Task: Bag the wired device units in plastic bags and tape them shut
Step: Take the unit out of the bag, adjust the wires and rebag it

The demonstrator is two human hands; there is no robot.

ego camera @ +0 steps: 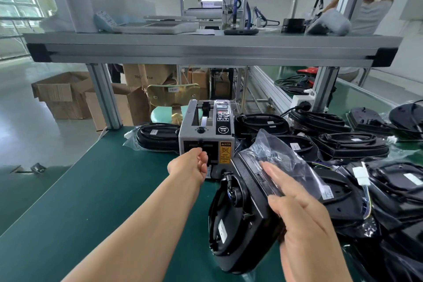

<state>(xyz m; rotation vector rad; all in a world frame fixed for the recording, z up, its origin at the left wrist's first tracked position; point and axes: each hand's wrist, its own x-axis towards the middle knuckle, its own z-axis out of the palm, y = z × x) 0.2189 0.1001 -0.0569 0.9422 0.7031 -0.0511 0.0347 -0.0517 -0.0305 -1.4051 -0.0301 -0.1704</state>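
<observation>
A black wired device unit (238,220) stands on its edge on the green table, inside a clear plastic bag (281,158) whose loose end sticks up and back. My right hand (297,220) lies against the unit's upper side with straight fingers pressing the bag flat. My left hand (194,163) reaches to the outlet slot of the grey tape dispenser (206,130), fingers curled at the slot. Whether it pinches a piece of tape cannot be told.
Several black units with coiled cables (352,142) are piled on the right of the table (91,190). One bagged unit (155,136) lies left of the dispenser. An aluminium shelf (206,50) spans overhead. Cardboard boxes (61,96) stand on the floor at left. A person (370,7) works behind at far right.
</observation>
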